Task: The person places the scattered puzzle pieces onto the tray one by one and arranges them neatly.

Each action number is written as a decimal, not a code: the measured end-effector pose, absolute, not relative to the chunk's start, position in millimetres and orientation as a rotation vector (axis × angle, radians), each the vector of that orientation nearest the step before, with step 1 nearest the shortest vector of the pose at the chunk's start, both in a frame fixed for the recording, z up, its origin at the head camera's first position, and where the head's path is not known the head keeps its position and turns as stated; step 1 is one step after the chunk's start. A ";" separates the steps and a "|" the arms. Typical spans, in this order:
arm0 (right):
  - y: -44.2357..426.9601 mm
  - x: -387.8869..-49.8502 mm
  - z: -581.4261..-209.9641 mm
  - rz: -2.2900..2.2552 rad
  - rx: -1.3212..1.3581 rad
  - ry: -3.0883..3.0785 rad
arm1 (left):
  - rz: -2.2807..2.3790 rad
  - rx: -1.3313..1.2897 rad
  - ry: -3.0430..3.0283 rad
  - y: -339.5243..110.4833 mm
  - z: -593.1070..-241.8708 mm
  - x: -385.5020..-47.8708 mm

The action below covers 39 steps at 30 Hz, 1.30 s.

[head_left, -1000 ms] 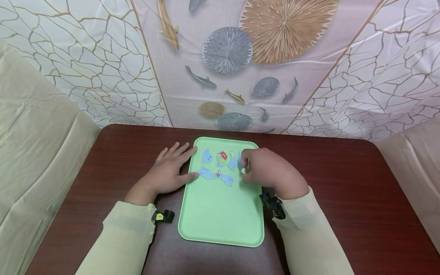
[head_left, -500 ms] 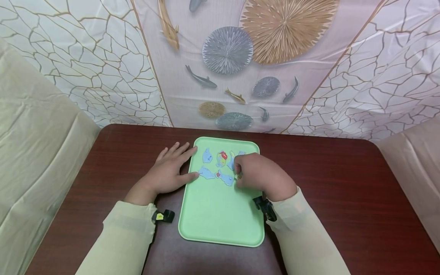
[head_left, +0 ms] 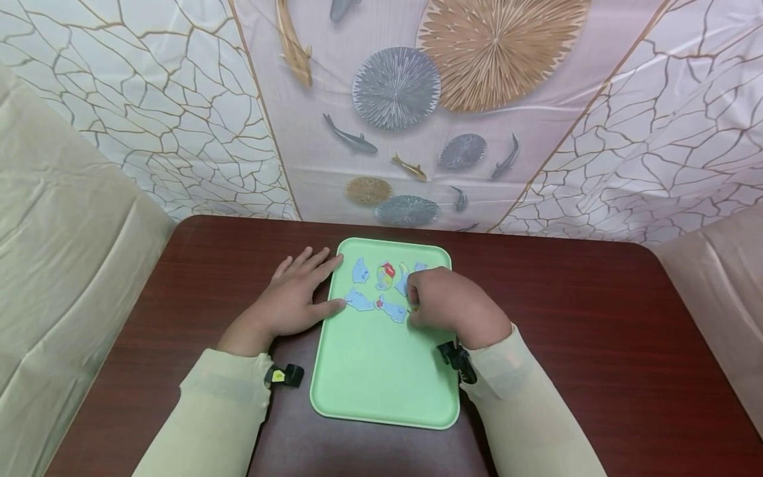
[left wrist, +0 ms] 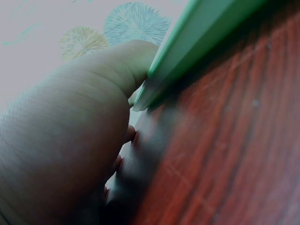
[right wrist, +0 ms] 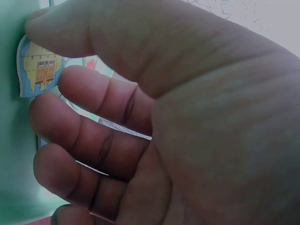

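My left hand (head_left: 289,301) lies with spread fingers at the left side of the green tray (head_left: 381,377), its thumb and index finger touching the rim. The right hand (head_left: 456,303) is over the upper right of the tray and pinches a flat puzzle piece (right wrist: 43,68) between thumb and index finger. That piece is yellow and blue with a small building printed on it. Left of the right hand lie a blue puzzle piece with a red spot (head_left: 392,310) and a blue-yellow piece (head_left: 402,281). The hand partly hides another blue piece (head_left: 420,266).
More pieces lie on the tray: a multicoloured one (head_left: 385,275), a blue one at upper left (head_left: 360,271) and a wide blue one (head_left: 359,301). The tray stands on a dark red-brown table (head_left: 596,344). A patterned cloth (head_left: 501,152) hangs behind it.
My right hand has moved a little left and toward me with the pinched puzzle piece, stopping beside the piece with the red spot. The left hand has stayed in place.
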State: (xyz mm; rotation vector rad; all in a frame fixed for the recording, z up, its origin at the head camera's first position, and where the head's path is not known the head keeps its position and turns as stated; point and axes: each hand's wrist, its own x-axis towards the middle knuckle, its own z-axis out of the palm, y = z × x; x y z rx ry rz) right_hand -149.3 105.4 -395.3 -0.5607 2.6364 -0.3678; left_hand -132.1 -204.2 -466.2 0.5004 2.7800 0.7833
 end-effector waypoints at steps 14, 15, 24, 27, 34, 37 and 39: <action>107.1 -147.7 -397.5 -0.364 -0.527 2.633 | 0.795 0.510 2.768 -202.4 -465.0 -131.4; 106.9 -147.6 -397.7 -0.366 -0.527 2.633 | 0.795 0.513 2.768 -202.8 -465.5 -131.3; 106.9 -145.6 -390.5 -0.375 -0.519 2.636 | 0.790 0.517 2.767 -205.2 -469.1 -130.2; 108.4 -144.9 -380.1 -0.398 -0.490 2.652 | 0.797 0.512 2.767 -205.7 -469.0 -130.2; 117.6 -141.1 -354.1 -0.375 -0.440 2.697 | 0.793 0.518 2.774 -205.5 -469.1 -131.5; 125.9 -139.1 -346.3 -0.369 -0.431 2.726 | 0.789 0.519 2.776 -205.7 -469.6 -132.2; 132.0 -137.6 -342.1 -0.375 -0.429 2.747 | 0.792 0.517 2.776 -205.8 -469.7 -132.5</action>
